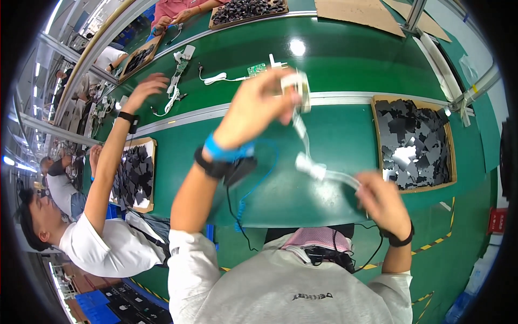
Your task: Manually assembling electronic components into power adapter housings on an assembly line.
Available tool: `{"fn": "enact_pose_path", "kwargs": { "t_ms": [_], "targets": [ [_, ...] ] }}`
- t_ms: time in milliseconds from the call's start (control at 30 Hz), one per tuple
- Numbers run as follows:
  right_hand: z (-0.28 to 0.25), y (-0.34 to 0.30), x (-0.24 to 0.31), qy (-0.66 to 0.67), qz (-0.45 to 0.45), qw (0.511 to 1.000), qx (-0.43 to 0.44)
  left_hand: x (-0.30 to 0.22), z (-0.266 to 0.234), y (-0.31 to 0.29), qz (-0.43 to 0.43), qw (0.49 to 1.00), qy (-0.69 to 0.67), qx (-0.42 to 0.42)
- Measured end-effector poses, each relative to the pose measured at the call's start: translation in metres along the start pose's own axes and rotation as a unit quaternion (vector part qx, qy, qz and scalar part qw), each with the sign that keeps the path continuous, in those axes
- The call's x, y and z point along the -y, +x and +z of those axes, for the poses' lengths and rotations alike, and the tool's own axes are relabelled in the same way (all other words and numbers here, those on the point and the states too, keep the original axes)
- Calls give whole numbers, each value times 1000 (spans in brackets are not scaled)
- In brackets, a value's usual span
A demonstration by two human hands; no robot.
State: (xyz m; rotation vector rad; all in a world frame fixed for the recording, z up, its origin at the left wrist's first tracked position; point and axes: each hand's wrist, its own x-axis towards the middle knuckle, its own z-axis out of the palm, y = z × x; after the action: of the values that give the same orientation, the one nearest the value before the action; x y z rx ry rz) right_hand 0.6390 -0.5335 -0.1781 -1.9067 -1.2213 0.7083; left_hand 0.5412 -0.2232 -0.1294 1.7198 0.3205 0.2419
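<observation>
My left hand [261, 102] is raised over the front rail of the green line, its fingers closed around a white power adapter [302, 92], partly blurred. A white cable [302, 129] hangs from the adapter and runs to a bundled, tied part [310, 166] above the green bench. Its far end reaches my right hand [384, 204], where the fingers pinch it near the front edge of the bench. Beyond my left hand, a green circuit board [256, 69] with a white cable [216, 79] lies on the line.
A cardboard tray of black sheet pieces [415, 146] stands at the right; a similar tray [141, 173] is at the left. A co-worker's hand [147, 89] reaches over the line near another board with cable [178, 81]. A blue coiled cord [240, 213] hangs by my left wrist.
</observation>
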Motion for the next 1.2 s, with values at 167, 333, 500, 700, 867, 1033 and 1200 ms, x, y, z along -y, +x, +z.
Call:
{"fn": "enact_pose_path", "kwargs": {
  "t_ms": [167, 333, 500, 700, 867, 1033, 1200],
  "targets": [
    [-10, 13, 9, 173, -54, 926, -331, 45, -38, 96, 149, 978, 90, -111],
    [4, -11, 2, 48, -47, 970, -232, 162, -82, 127, 23, 848, 504, -165],
    [7, -17, 1, -37, -56, 984, -165, 148, -62, 115, -29, 854, 496, -158],
    [2, -7, 7, -53, -107, 985, -123, 62, -60, 58, 215, 920, 259, -201],
    [9, 26, 34, -57, -172, 977, -112, 0, -36, -35, 248, 947, 22, -203],
    [40, 61, 75, -4, -240, 950, -200, 34, -9, -92, 278, 953, -69, -101],
    [59, 75, 59, 73, -216, 972, -63, 51, 12, -115, 232, 959, -164, 3]
  ]
}}
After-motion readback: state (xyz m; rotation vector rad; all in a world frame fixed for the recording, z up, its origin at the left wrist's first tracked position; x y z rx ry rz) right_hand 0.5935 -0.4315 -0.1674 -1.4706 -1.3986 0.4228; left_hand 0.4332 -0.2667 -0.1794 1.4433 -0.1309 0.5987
